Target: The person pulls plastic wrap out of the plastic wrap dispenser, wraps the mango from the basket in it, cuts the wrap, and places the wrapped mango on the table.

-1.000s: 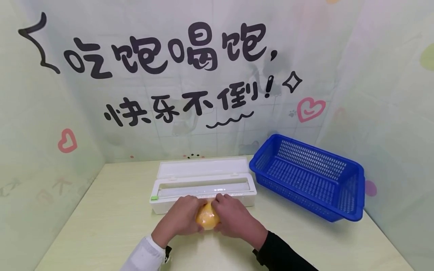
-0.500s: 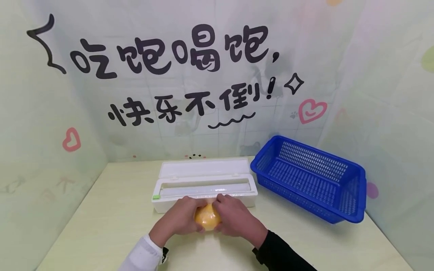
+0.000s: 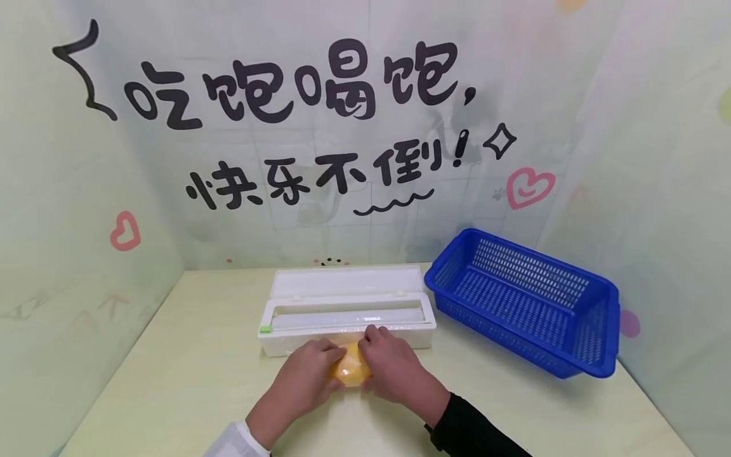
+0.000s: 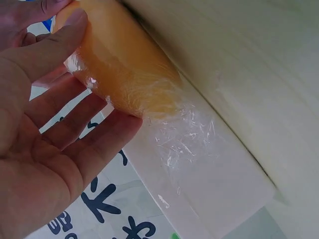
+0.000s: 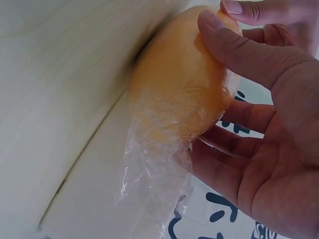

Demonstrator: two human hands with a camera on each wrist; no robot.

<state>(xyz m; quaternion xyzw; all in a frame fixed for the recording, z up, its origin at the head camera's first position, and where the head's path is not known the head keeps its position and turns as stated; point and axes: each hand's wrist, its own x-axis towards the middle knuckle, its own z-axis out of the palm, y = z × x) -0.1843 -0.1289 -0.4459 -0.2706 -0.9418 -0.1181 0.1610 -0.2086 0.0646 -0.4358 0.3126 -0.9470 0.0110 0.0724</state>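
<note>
A smooth, rounded, orange-yellow fruit (image 3: 351, 367), partly covered in clear cling film (image 5: 154, 172), sits between both hands low in front of a white cling film dispenser (image 3: 342, 336). My left hand (image 3: 305, 377) holds its left side; in the left wrist view the thumb lies on the fruit (image 4: 124, 55) and the fingers bend against the film. From the right, my right hand (image 3: 396, 368) grips it, thumb on its skin and fingertips behind the film. Loose crinkled film hangs off the fruit towards the dispenser. The fruit's far side is hidden.
The dispenser's lid (image 3: 345, 282) is raised at the back, showing a film roll (image 3: 325, 318) inside; a green slider (image 3: 266, 329) sits at its left end. A blue perforated basket (image 3: 520, 311) stands to the right on the pale wooden table (image 3: 171, 355). Behind hangs a printed curtain (image 3: 285, 235).
My left hand has turned a little and its forearm sits lower, with the thumb further onto the fruit. My right hand keeps its grip. The head view has shifted slightly.
</note>
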